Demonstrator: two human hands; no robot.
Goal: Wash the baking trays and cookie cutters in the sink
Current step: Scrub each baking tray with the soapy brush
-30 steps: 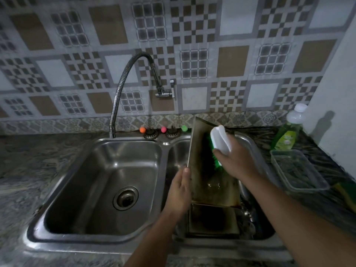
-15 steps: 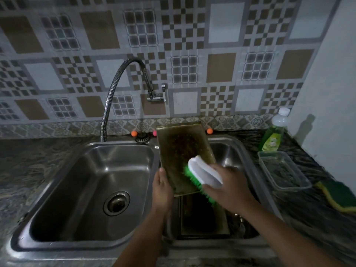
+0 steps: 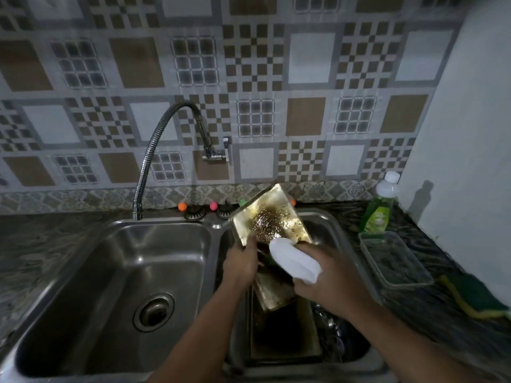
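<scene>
Patterned brown-and-grey wall tiles [image 3: 304,59] back a dark stone worktop [image 3: 41,250] carrying a double-bowl stainless steel sink [image 3: 116,272]. Over the right bowl, a stained rectangular metal baking tray [image 3: 272,219] stands tilted, gripped at its left edge by the left hand [image 3: 240,262]. The right hand [image 3: 329,280] grips a white-backed scrubbing brush [image 3: 294,261] against the tray. A green dish-soap bottle [image 3: 380,208] stands at the worktop's back right corner.

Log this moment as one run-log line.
step: scrubbing | left hand: holds baking tray tilted over right basin | right hand: grips scrub brush on tray
</scene>
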